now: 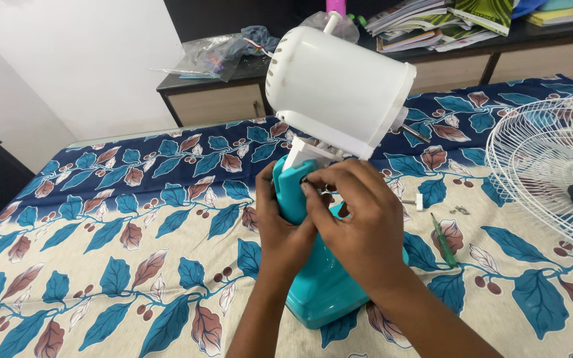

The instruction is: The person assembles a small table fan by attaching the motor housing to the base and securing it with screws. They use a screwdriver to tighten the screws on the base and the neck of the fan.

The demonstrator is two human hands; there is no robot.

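Two hands are working at the neck of one teal fan stand on a leaf-print bedspread.

Nearest, the teal base (323,292) is sitting close to the bed's near edge, with open cloth (101,265) stretching wide to its left. The left hand (280,229) is wrapping around the stand's neck (291,192), grasping it; the right hand (359,219) is pinching at the joint under the white motor housing (336,86), though what its fingertips are holding cannot be told. One green screwdriver (444,240) is lying just right of the base, with a few small screws (460,209) beyond it. One white wire grille (555,169) is crowding the right edge. Farthest, one dark cabinet (233,86) is carrying a heap of books (432,23).
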